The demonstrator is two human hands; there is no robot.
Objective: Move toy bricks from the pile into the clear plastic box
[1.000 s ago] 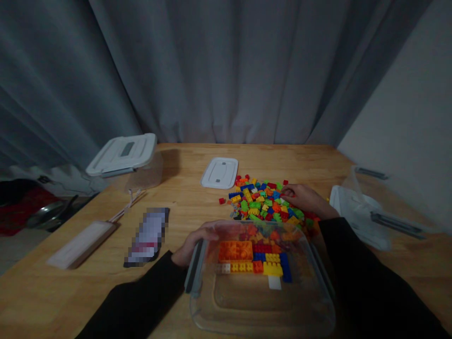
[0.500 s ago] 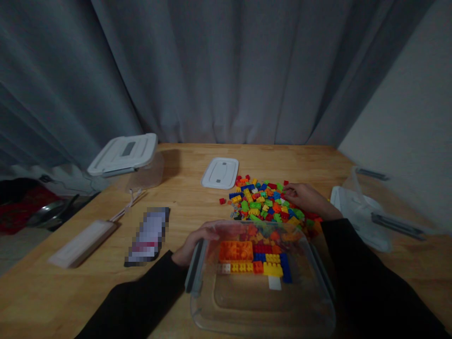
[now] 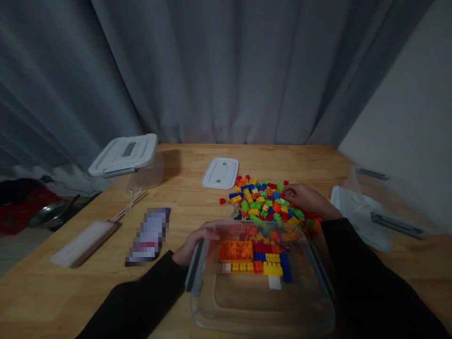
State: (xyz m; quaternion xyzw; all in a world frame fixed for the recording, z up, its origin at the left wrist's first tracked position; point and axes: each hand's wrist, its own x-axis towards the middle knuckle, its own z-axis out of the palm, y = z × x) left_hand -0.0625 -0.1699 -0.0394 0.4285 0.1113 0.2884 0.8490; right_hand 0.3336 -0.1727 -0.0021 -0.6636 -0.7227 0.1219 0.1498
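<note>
Close in front of me stands a clear plastic box (image 3: 247, 325), with toy building bricks (image 3: 236, 251) lined up on its floor in orange, yellow, blue, red and white. My left hand (image 3: 197, 240) grips the far left corner of this box, its thumb over the rim. Beyond the box a loose heap of coloured bricks (image 3: 259, 205) covers the tabletop. At the heap's right side is my right hand (image 3: 305, 197), with fingers curled together at the bricks; whatever is between the fingertips is too small to make out.
A white lid (image 3: 221, 173) lies behind the heap. On the left are a lidded box (image 3: 123, 153), a phone (image 3: 148, 235) with a pixelated screen, and a white power strip (image 3: 84, 242) with its cord. Another clear box (image 3: 374, 207) rests on its side at right.
</note>
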